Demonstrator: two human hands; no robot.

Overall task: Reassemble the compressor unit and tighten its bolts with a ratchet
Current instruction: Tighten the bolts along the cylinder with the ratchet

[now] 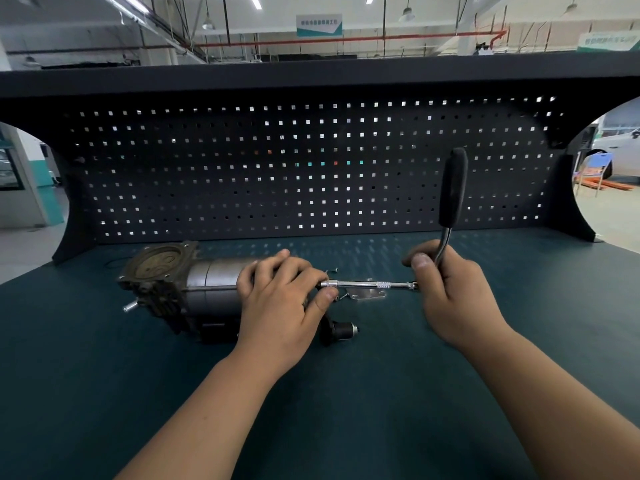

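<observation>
The compressor unit [207, 282], a grey metal cylinder with a round flanged head at its left end, lies on its side on the dark green bench top [104, 358]. My left hand [280, 299] rests over its right end, and the thumb and fingers pinch the socket end of a chrome extension bar [370, 284]. That bar runs level to the right into the ratchet [452, 192], whose black handle stands upright. My right hand [450, 292] grips the ratchet by its neck near the head. The bolt under my left hand is hidden.
A small flat metal plate [369, 295] and loose screws [334, 270] lie on the bench below and behind the bar. A black connector [341, 330] sticks out near the compressor's right end. A dark pegboard [311, 168] walls off the back of the bench under a shelf.
</observation>
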